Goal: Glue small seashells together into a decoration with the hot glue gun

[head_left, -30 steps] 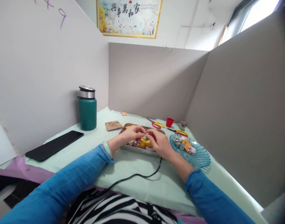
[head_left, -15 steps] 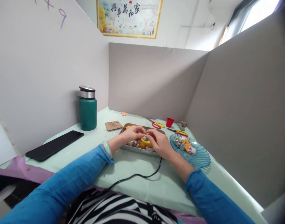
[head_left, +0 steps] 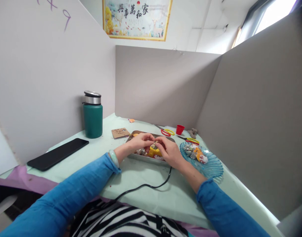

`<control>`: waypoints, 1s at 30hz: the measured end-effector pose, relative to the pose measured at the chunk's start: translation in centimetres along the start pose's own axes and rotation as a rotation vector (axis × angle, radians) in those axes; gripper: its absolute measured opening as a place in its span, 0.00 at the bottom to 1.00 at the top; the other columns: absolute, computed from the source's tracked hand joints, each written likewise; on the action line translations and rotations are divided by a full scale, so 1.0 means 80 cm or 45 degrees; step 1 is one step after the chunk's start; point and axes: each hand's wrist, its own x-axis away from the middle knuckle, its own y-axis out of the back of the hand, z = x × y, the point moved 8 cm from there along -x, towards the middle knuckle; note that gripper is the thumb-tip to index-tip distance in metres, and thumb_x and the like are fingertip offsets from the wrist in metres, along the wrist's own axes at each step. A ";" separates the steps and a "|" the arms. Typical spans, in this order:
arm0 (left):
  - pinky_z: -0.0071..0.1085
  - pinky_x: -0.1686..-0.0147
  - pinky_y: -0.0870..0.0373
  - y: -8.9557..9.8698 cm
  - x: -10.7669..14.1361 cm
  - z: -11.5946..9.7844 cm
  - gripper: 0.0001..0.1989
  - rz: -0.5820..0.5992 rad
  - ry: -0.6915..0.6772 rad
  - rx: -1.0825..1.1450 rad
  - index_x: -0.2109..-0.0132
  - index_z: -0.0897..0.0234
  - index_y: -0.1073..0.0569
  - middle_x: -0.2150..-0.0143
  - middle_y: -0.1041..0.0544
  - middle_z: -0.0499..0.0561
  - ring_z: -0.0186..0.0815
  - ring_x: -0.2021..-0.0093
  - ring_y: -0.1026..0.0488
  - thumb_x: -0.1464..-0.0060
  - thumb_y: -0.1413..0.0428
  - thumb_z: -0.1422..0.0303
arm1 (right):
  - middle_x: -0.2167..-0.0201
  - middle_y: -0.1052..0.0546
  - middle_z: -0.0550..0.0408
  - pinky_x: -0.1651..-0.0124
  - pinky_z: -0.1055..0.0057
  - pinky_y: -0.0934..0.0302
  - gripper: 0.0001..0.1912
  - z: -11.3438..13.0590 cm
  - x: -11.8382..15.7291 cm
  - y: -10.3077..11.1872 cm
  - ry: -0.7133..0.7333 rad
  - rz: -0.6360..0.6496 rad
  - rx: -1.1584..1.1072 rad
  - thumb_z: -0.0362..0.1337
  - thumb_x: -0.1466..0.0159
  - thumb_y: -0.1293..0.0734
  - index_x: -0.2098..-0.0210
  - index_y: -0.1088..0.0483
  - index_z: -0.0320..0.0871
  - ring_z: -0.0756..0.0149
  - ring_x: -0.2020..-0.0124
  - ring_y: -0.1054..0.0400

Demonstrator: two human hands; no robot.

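Over a shallow metal tray point(head_left: 143, 158), my left hand point(head_left: 141, 141) and my right hand point(head_left: 168, 150) meet with their fingertips close together. Both hands are closed in a pinch at a tiny piece between them, too small to name. A yellow object point(head_left: 154, 152) with a rounded shape sits in the tray just below my fingers. Small mixed pieces lie around it, partly hidden by my hands. To the right of my right hand, a blue ribbed glass plate point(head_left: 213, 167) holds silvery crumpled bits and orange and white pieces.
A green bottle point(head_left: 93, 120) and a black phone point(head_left: 58, 154) are at the left. Behind the tray lie a brown card point(head_left: 120, 132), two pairs of scissors point(head_left: 167, 132) and a red cup point(head_left: 179, 129). A black cable point(head_left: 141, 186) crosses the front. Grey panels point(head_left: 163, 85) enclose the table.
My fingers have shifted very slightly at the pinch above the tray. Everything else looks the same.
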 end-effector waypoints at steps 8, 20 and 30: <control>0.22 0.80 0.38 0.000 0.000 -0.001 0.16 0.002 -0.003 -0.002 0.64 0.68 0.33 0.81 0.33 0.44 0.27 0.82 0.33 0.52 0.42 0.59 | 0.66 0.25 0.53 0.64 0.72 0.42 0.12 0.001 0.000 0.002 0.003 -0.014 0.011 0.40 0.34 0.44 0.56 0.34 0.43 0.66 0.68 0.32; 0.21 0.81 0.39 -0.004 0.004 -0.003 0.16 0.017 0.034 0.000 0.63 0.68 0.34 0.83 0.34 0.42 0.27 0.82 0.33 0.50 0.44 0.58 | 0.66 0.25 0.53 0.64 0.72 0.42 0.12 -0.003 0.000 0.001 -0.007 -0.036 0.025 0.40 0.34 0.43 0.56 0.33 0.44 0.67 0.69 0.33; 0.22 0.80 0.38 -0.003 0.002 -0.001 0.16 0.017 0.018 0.016 0.63 0.67 0.34 0.84 0.34 0.42 0.27 0.82 0.33 0.51 0.43 0.59 | 0.66 0.25 0.54 0.64 0.72 0.43 0.11 -0.004 0.000 0.002 -0.021 -0.024 0.015 0.40 0.34 0.43 0.56 0.34 0.44 0.67 0.68 0.33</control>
